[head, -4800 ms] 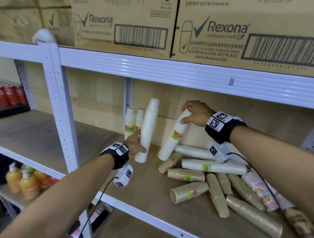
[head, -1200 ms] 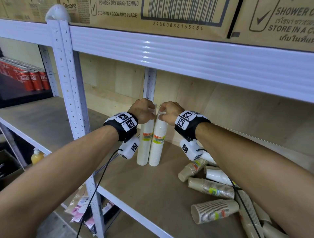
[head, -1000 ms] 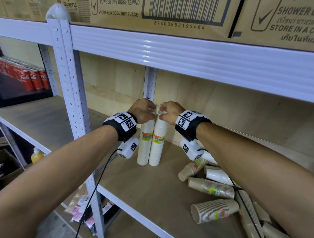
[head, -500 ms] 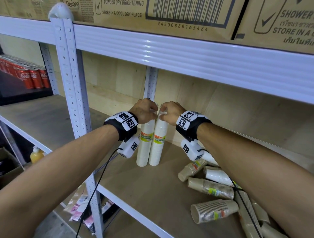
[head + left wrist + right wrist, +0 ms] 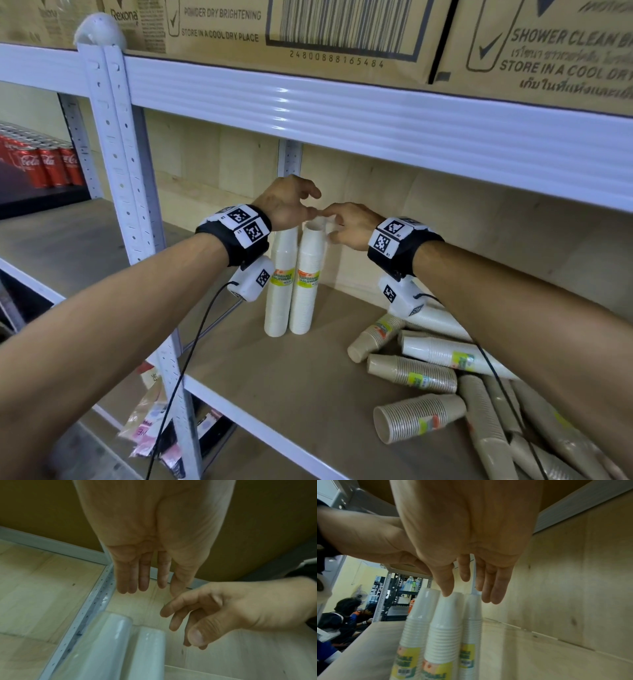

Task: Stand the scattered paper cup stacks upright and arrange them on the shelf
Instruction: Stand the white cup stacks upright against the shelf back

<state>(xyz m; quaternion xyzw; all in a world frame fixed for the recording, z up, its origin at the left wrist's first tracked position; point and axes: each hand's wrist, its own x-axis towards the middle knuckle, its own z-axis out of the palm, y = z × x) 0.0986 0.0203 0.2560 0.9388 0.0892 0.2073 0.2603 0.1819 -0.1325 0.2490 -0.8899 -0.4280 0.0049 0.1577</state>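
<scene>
Two tall white cup stacks (image 5: 281, 284) (image 5: 307, 277) stand upright side by side near the back of the wooden shelf (image 5: 274, 370). The right wrist view shows three upright white stacks (image 5: 447, 622) with yellow labels. My left hand (image 5: 296, 205) hovers just above their tops, fingers straight and holding nothing (image 5: 142, 584). My right hand (image 5: 337, 224) hovers beside it, fingers relaxed and spread over the stack tops (image 5: 467, 588). To the right, several stacks lie scattered: a white one (image 5: 445, 354) and brown ones (image 5: 411, 373) (image 5: 418, 418).
The upper shelf beam (image 5: 376, 116) runs low over my hands, with cardboard boxes (image 5: 308, 31) on it. A white upright post (image 5: 120, 171) stands at the left front. Red cans (image 5: 44, 164) sit far left. Packets (image 5: 154, 421) lie on the level below.
Both hands have let go of the tops of the two white stacks and lifted slightly, fingers now opened. The stacks stay upright in place.
</scene>
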